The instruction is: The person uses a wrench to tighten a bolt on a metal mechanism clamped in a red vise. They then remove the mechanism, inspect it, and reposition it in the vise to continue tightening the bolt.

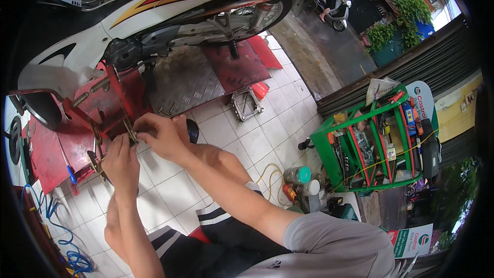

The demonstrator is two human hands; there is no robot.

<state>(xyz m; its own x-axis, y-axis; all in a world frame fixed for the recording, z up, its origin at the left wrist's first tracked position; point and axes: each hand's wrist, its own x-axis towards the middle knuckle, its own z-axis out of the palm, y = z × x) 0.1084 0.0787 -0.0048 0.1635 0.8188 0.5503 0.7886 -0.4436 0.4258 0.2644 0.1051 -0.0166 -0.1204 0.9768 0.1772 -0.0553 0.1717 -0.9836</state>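
Note:
My left hand point(121, 160) and my right hand point(160, 135) meet beside the red lift, fingertips drawn together. Between them is a small, thin brass-coloured metal part point(129, 129), mostly covered by the fingers, so its kind is unclear. Both hands appear to pinch it. Just beyond stands a red metal clamp frame point(117, 91) with bars and bolts. A screwdriver point(71, 173) with a blue handle lies on the red platform point(49, 162), left of my left hand. Above the hands is a white, red and black motorcycle point(170, 7) on the lift.
To the right stands a green tool cart point(329, 149) full of tools and small parts. Near it are a jar with a teal lid point(303, 175) and a yellow cord point(270, 170). A blue coiled hose point(77, 257) lies lower left. A metal stand point(245, 105) sits by the lift.

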